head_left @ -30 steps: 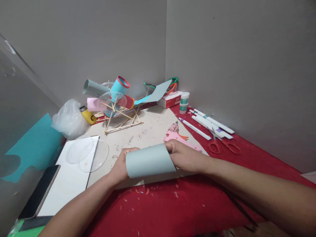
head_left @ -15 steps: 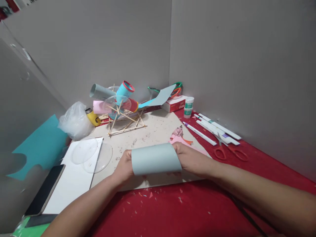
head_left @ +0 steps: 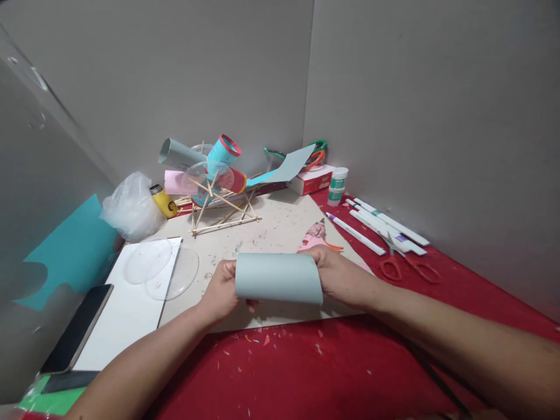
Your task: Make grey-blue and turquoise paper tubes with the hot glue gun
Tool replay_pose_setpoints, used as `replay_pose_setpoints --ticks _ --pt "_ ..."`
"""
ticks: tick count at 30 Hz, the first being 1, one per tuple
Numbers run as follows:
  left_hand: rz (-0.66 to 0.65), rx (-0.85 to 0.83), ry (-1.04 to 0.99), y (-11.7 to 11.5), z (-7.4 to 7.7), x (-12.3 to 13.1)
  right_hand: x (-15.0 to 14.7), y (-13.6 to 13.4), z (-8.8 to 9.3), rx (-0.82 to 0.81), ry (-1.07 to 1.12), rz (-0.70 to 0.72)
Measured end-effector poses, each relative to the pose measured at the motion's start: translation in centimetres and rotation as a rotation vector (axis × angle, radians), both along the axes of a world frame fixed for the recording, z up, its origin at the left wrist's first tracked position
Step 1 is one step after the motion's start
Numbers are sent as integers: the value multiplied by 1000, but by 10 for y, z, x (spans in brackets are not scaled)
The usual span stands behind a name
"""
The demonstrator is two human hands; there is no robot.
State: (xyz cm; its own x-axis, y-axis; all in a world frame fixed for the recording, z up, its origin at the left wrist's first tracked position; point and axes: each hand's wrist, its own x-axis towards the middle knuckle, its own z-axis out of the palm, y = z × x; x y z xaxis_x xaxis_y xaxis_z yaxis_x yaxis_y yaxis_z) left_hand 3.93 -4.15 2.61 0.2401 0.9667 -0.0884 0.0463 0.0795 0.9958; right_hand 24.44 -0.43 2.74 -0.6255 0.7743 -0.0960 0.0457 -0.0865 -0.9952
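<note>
A pale grey-blue sheet of paper [head_left: 277, 277], curled into a rounded tube shape, is held level between my two hands over the front of the beige board [head_left: 280, 224]. My left hand [head_left: 222, 290] grips its left end, a fingertip showing beneath. At the other end my right hand [head_left: 335, 273] holds the paper, most of its fingers hidden behind it. Just beyond the right hand lies a pink hot glue gun [head_left: 315, 234]. Farther back stands a wheel model [head_left: 214, 186] of wooden sticks and clear discs, with coloured paper tubes around it.
To the right lie red-handled scissors [head_left: 409, 267] and several white markers [head_left: 356, 233], near two stacked small tubs [head_left: 338, 186]. On the left are clear plastic discs [head_left: 181, 274], a phone [head_left: 79, 329], a plastic bag [head_left: 133, 207] and cut blue paper [head_left: 70, 251]. Grey panels enclose the table.
The curled paper has become more level and its right edge rounder. Both hands still hold its ends, and the view has shifted slightly.
</note>
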Motion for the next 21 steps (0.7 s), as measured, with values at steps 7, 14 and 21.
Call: replay_pose_setpoints --ticks 7,14,21 --pt "-39 -64 -12 4 -4 -2 0 0 -1 -29 -28 49" --pt "7 -211 -178 12 -15 -6 5 4 9 -13 -59 16" --pt "-5 -233 -164 13 -19 -10 6 0 15 -27 -106 112"
